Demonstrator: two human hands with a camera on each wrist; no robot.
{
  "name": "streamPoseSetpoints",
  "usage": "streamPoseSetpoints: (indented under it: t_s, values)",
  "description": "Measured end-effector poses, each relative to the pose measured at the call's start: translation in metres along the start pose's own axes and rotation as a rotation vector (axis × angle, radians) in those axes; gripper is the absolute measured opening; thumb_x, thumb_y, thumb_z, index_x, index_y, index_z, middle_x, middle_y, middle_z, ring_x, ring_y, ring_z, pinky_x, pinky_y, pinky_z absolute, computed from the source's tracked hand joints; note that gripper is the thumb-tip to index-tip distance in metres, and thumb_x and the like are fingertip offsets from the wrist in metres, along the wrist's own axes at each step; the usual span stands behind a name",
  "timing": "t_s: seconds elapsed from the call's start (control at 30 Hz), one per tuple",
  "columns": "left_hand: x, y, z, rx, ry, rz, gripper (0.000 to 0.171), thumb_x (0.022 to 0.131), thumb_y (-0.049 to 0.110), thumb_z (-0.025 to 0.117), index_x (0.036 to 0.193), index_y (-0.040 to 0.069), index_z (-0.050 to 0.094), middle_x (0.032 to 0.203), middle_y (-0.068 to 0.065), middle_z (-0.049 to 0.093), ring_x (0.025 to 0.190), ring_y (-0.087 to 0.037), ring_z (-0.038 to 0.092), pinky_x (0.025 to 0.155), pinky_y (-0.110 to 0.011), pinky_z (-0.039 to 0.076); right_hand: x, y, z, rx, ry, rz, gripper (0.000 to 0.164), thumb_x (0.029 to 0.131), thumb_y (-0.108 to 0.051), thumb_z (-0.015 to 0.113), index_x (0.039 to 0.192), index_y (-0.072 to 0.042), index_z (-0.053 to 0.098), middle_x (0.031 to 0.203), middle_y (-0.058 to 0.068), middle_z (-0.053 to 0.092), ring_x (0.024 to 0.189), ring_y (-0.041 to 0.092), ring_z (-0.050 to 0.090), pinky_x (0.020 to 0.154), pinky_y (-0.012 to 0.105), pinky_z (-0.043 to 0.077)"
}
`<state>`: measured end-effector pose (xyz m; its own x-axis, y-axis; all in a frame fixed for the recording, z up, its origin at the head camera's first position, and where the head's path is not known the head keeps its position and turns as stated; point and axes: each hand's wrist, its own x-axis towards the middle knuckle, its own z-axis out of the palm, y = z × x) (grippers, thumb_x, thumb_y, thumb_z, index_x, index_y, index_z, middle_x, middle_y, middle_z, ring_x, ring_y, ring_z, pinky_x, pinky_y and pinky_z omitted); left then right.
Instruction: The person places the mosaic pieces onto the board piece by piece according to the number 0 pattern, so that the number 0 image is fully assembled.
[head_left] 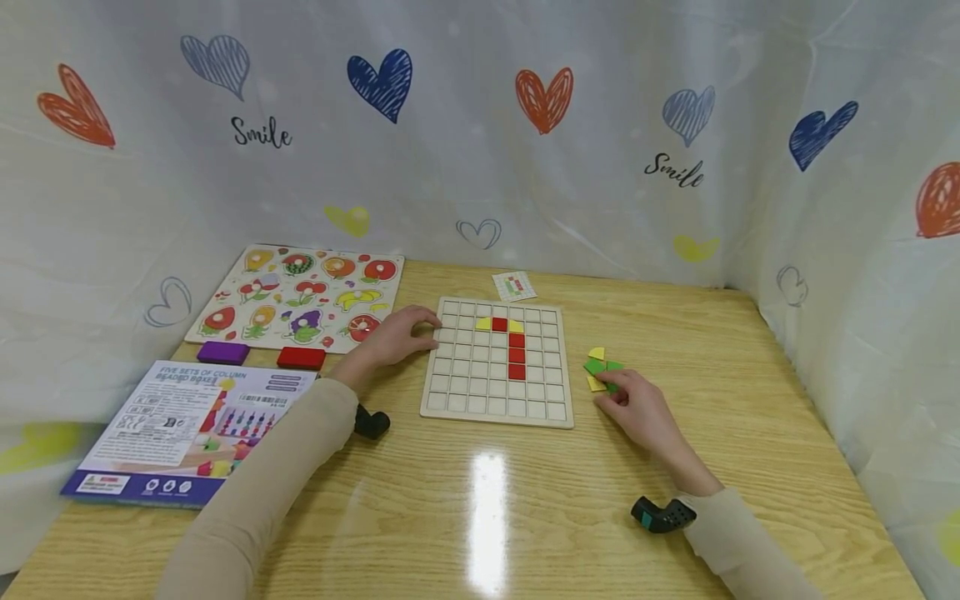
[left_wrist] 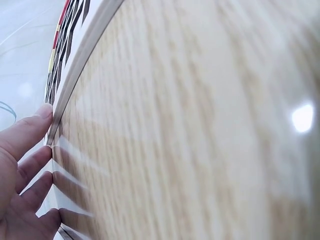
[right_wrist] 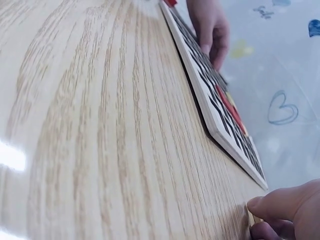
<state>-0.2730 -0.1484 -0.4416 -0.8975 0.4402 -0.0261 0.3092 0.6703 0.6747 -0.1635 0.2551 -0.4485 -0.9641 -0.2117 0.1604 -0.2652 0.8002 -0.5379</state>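
Note:
A wooden grid board [head_left: 497, 420] lies flat on the table. On it, red square tiles [head_left: 517, 355] form a short column, topped by another red tile [head_left: 498, 324] between two yellow rounded tiles [head_left: 483, 324]. My left hand [head_left: 401, 337] rests at the board's left edge, thumb on the rim and relaxed fingers against the table beside it. Right of the board, my right hand [head_left: 641, 407] pinches a yellow tile [head_left: 596, 383] between thumb and finger, and the fingers partly cover it. Green tiles [head_left: 594, 367] and a yellow quarter-round tile [head_left: 597, 353] lie just beyond these fingertips.
A small pattern card [head_left: 514, 286] lies behind the board. At the left are a fruit puzzle board [head_left: 337, 275], a purple block [head_left: 222, 352], a red block [head_left: 302, 358] and a toy box [head_left: 161, 417]. A curtain with printed hearts [head_left: 543, 100] surrounds the table's back and sides.

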Motion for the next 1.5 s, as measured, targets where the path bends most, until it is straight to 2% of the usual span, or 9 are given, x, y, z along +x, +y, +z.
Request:
streamPoseSetpoints:
  t_s: [0.13,0.3,0.5,0.6,0.73,0.93,1.03,1.27,1.5]
  values:
    - [0.0007,0.0001,-0.0001,0.001,-0.001,0.005,0.032,0.093,0.019,0.068,0.122,0.006,0.063,0.139,-0.016,0.051,0.138,-0.033,0.037,0.116,-0.047,0.026,0.0,-0.0001,0.0013,-0.002,-0.011,-0.012,0.033,0.088,-0.009,0.072,0.119,0.001,0.067,0.1,0.015,0.063,0.071,0.014,0.053,0.062,0.03,0.044]
    - [0.0008,0.0011,-0.0013,0.007,0.001,0.009,0.032,0.093,0.019,0.068,0.122,0.005,0.063,0.138,-0.016,0.051,0.137,-0.033,0.037,0.115,-0.047,0.026,-0.0005,-0.0018,0.0024,-0.017,-0.007,-0.023,0.031,0.086,-0.008,0.074,0.116,-0.001,0.069,0.104,0.015,0.065,0.069,0.015,0.051,0.061,0.029,0.043]
    - [0.0009,0.0011,-0.0014,0.007,-0.002,0.011,0.032,0.093,0.019,0.069,0.121,0.005,0.064,0.138,-0.016,0.052,0.137,-0.033,0.038,0.115,-0.047,0.027,-0.0002,-0.0036,0.0048,-0.06,-0.002,-0.021,0.03,0.085,-0.013,0.077,0.113,-0.002,0.071,0.102,0.012,0.068,0.087,0.027,0.063,0.072,0.044,0.052]
    - [0.0013,0.0006,-0.0009,0.005,-0.002,0.011,0.032,0.093,0.019,0.069,0.122,0.005,0.063,0.138,-0.016,0.052,0.137,-0.033,0.038,0.115,-0.047,0.027,0.0001,-0.0055,0.0058,-0.077,-0.005,-0.027,0.03,0.085,-0.017,0.077,0.111,-0.003,0.072,0.097,0.008,0.069,0.091,0.028,0.064,0.076,0.048,0.052]
    - [0.0017,0.0002,-0.0004,0.002,0.001,0.015,0.032,0.093,0.019,0.069,0.121,0.005,0.064,0.138,-0.016,0.052,0.136,-0.033,0.038,0.115,-0.047,0.027,0.0011,-0.0086,0.0054,-0.064,-0.035,-0.053,0.031,0.084,-0.02,0.078,0.111,-0.004,0.072,0.089,-0.001,0.068,0.082,0.017,0.062,0.071,0.039,0.051]
    - [0.001,0.0008,-0.0003,-0.001,-0.002,0.011,0.032,0.092,0.018,0.069,0.121,0.005,0.064,0.138,-0.016,0.052,0.136,-0.033,0.038,0.115,-0.047,0.027,0.0025,-0.0086,0.0035,0.022,-0.116,-0.115,0.032,0.085,-0.014,0.077,0.114,-0.003,0.071,0.087,-0.005,0.065,0.066,0.008,0.048,0.058,0.024,0.042]
    - [0.0002,0.0018,-0.0002,0.01,-0.006,0.012,0.033,0.093,0.018,0.069,0.122,0.005,0.063,0.139,-0.017,0.051,0.136,-0.034,0.038,0.115,-0.048,0.027,0.0015,-0.0068,0.0032,0.045,-0.136,-0.135,0.03,0.086,-0.011,0.076,0.115,-0.004,0.071,0.091,-0.001,0.063,0.068,0.008,0.047,0.058,0.023,0.042]
    - [-0.0003,0.0033,0.0001,0.012,-0.011,0.004,0.033,0.093,0.019,0.068,0.122,0.005,0.063,0.139,-0.016,0.051,0.137,-0.033,0.037,0.115,-0.048,0.027,0.0,-0.0046,0.004,0.059,-0.151,-0.156,0.026,0.088,-0.009,0.073,0.114,-0.006,0.071,0.115,0.009,0.061,0.083,0.011,0.055,0.07,0.026,0.049]
    - [0.0002,0.0006,0.0012,0.009,-0.004,0.003,0.032,0.093,0.019,0.068,0.122,0.006,0.063,0.14,-0.016,0.051,0.137,-0.033,0.037,0.115,-0.047,0.026,-0.0009,-0.0039,0.005,0.017,-0.131,-0.155,0.02,0.087,-0.013,0.074,0.107,-0.008,0.072,0.098,0.002,0.059,0.073,0.009,0.049,0.062,0.024,0.045]
